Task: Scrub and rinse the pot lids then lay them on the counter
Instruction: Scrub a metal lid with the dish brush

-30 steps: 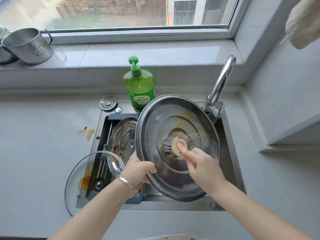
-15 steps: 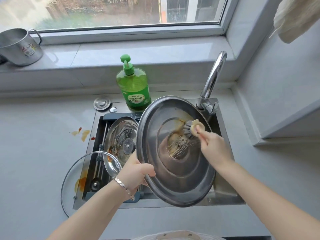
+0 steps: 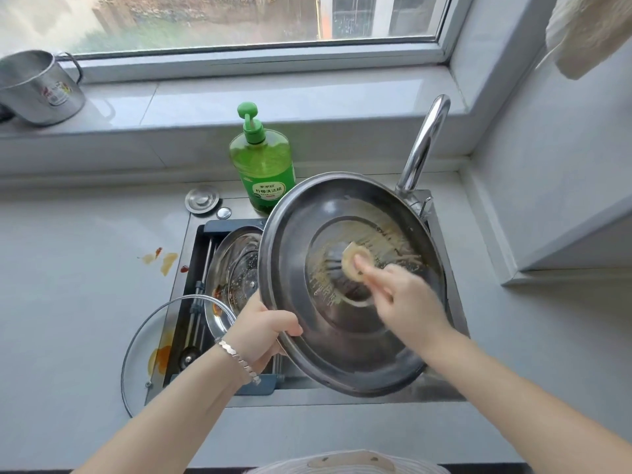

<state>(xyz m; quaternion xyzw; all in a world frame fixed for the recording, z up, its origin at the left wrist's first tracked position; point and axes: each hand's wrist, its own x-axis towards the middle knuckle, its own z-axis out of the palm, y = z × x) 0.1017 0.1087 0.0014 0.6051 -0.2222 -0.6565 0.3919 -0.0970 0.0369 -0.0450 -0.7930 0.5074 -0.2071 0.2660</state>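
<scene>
The tilted lid (image 3: 342, 347) is gripped at its left rim by the left hand (image 3: 263, 333); the brush (image 3: 355, 266), clasped in the right hand (image 3: 410, 302), is pressed on its centre.

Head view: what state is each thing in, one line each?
Large steel lid: tilted over sink, soapy streaks inside, left hand grips rim.
Brush: pressed on it, held by right hand.
Smaller steel lid: in sink, soiled.
Glass lid: across sink's left edge, sauce-stained.
Faucet: no water visible.
Soap bottle: upright.
</scene>
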